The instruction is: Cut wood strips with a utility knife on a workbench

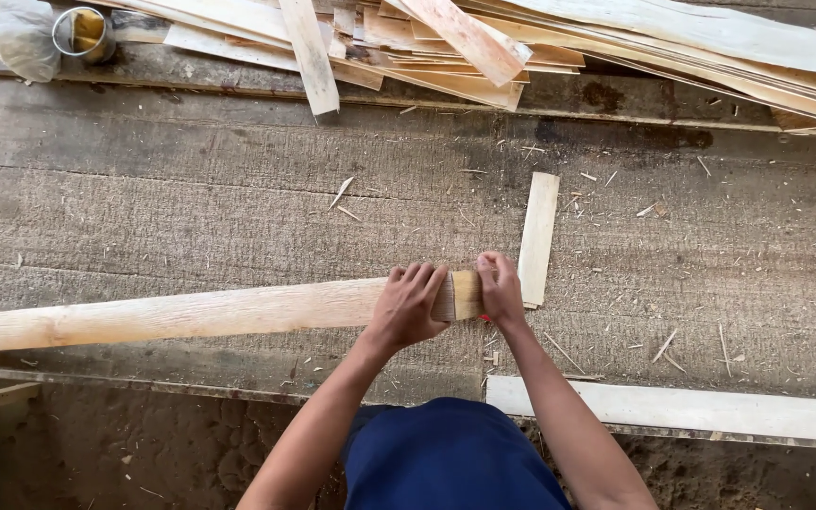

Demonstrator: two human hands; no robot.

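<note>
A long pale wooden slat (172, 316) lies across a rough grey workbench (238, 208), running from the left edge toward the middle. My left hand (408, 307) presses flat on its right end. My right hand (500, 288) holds the very end of that slat, fingers curled over it, right beside a short pale strip (538, 236) that stands nearly upright on the bench. A darker, frayed patch of wood (455, 296) shows between my two hands.
A heap of thin wooden offcuts (521, 42) lies along the far edge. A metal tin (82, 33) and a plastic bag (16, 38) sit at the far left. A white board (691, 408) lies along the near edge at right. Splinters are scattered about.
</note>
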